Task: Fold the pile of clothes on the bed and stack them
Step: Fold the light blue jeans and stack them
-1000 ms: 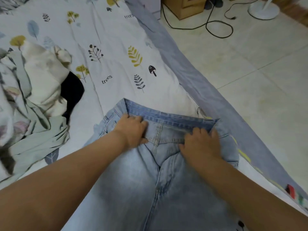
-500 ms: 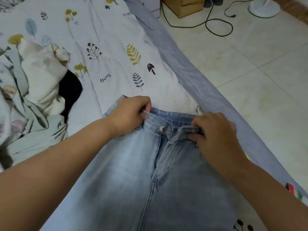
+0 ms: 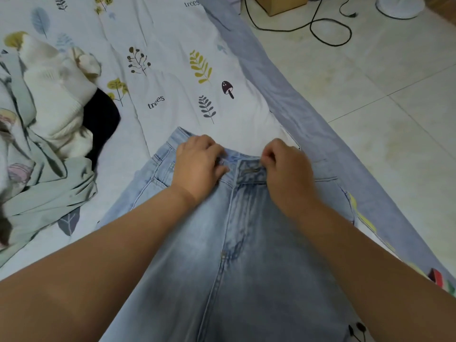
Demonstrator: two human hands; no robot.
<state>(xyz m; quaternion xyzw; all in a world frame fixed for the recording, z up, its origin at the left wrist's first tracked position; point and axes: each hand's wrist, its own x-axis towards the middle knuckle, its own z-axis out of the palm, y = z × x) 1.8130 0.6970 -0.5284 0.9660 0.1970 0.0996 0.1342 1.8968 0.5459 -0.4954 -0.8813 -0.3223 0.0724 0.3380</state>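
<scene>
Head view, from nearest to farthest: both bare forearms reach up from the lower edge over a pair of light-blue jeans (image 3: 246, 243) lying front-up on the bed (image 3: 172, 77), legs running toward 6 o'clock and waistband at about 12 o'clock of the garment. A second ago the waistband lay open with the inner band showing and both palms flat on it; now the fly flaps are drawn together, which suggests the person is closing or squaring the waist before the first fold, so the task is still early. The left hand (image 3: 197, 166) has curled fingers pinching the waistband just left of the fly. The right hand (image 3: 287, 166) is fisted, its thumb and fingers nipping the flap by the buttonhole; both grips are tight on denim, wrists low, knuckles up. Farther out at 9 o'clock sits the unfolded pile (image 3: 49, 119) of cream, black and pale-green clothes. Beyond, at 1 o'clock, a black cable (image 3: 330, 28) loops on the tiled floor.
</scene>
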